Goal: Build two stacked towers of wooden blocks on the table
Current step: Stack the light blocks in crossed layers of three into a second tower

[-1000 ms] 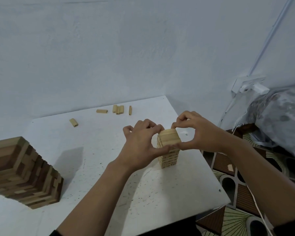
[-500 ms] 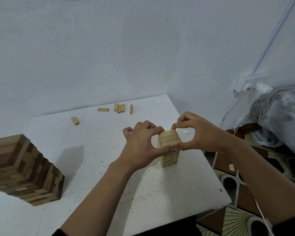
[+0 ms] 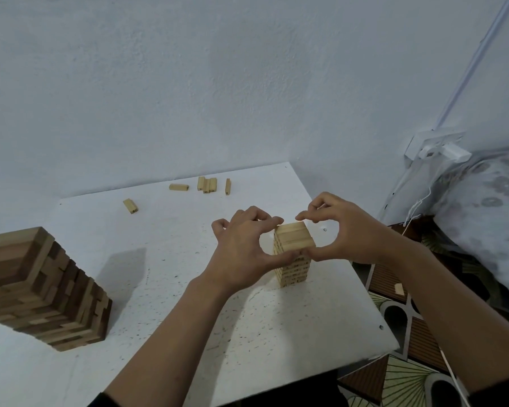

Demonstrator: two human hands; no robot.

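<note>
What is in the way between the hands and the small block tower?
Nothing visible. The left hand and right hand touch the small tower, thumbs on its near side, fingers curled at its top. The loose blocks lie apart, near the wall.

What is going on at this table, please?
A person grips the top of a small pale block tower with the left hand and right hand, thumbs on its near face. A larger, darker tower stands at the left edge of the table, and several loose blocks lie near the far edge.

Dim, cool light – soft shadows, edges warped
</note>
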